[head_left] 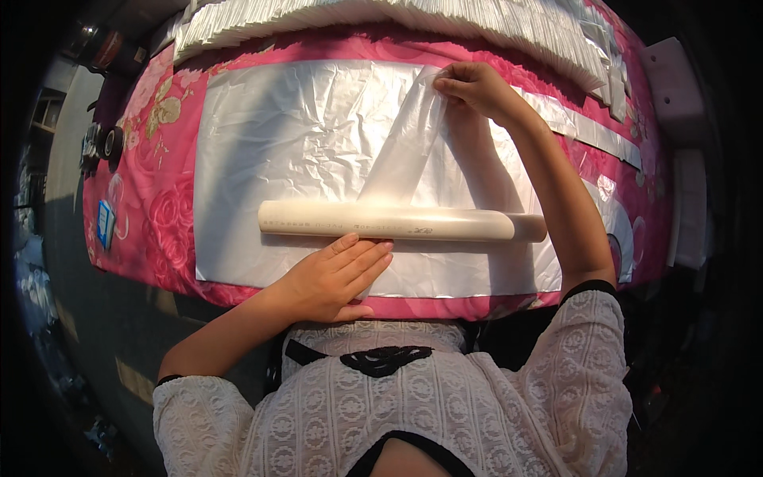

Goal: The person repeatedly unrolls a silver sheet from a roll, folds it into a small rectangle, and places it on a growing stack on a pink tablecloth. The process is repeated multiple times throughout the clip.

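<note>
A long cream plastic pipe [389,221] with faint printing lies crosswise on a white crinkled plastic sheet [262,151]. Slanting up from the pipe's far side is a thin translucent plastic film strip [403,151]. My right hand [477,86] pinches the far end of this strip between thumb and fingers, raised over the back of the sheet. My left hand [334,274] rests on the near side of the pipe, fingers stretched out and fingertips at its lower edge. Part of the strip is hidden beneath the pipe and my left hand.
Under the sheet is a pink floral tablecloth [171,215]. Long stacks of folded white pieces [381,20] line the back edge. A white strip [588,131] lies at the back right. A small blue box [105,223], a tape roll [113,143] and a dark bottle [103,48] sit at the left.
</note>
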A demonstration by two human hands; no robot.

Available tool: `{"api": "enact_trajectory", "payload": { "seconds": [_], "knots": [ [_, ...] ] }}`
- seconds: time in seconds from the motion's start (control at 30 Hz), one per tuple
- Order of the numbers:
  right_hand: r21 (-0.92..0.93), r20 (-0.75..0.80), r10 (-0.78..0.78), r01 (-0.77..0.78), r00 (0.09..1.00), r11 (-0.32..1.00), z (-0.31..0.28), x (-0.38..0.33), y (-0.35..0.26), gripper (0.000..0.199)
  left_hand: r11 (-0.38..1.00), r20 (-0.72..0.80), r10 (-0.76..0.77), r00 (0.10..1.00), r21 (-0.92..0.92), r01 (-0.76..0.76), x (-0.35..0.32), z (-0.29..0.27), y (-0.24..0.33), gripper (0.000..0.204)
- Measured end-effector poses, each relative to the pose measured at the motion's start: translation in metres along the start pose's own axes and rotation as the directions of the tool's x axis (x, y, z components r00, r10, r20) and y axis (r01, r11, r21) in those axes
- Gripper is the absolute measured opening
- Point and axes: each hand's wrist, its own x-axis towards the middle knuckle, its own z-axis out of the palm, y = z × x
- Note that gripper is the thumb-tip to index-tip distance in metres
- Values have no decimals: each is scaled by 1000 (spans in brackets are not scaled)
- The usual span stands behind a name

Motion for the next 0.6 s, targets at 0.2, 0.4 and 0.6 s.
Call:
{"api": "enact_trajectory", "payload": {
  "seconds": [0.2, 0.4, 0.6],
  "knots": [
    [208, -164, 197, -161, 967, 965, 2, -14, -24, 50, 995, 151, -75, 986, -56, 84, -5, 16, 15, 75],
    [-387, 26, -289, 276, 957, 880, 72, -129, -68, 62, 986, 131, -158, 979, -39, 164, -3, 25, 36, 76],
    [-621, -56, -300, 202, 952, 757, 98, -178, -31, 54, 981, 94, -192, 977, 56, 187, -6, 33, 48, 75]
  ]
}}
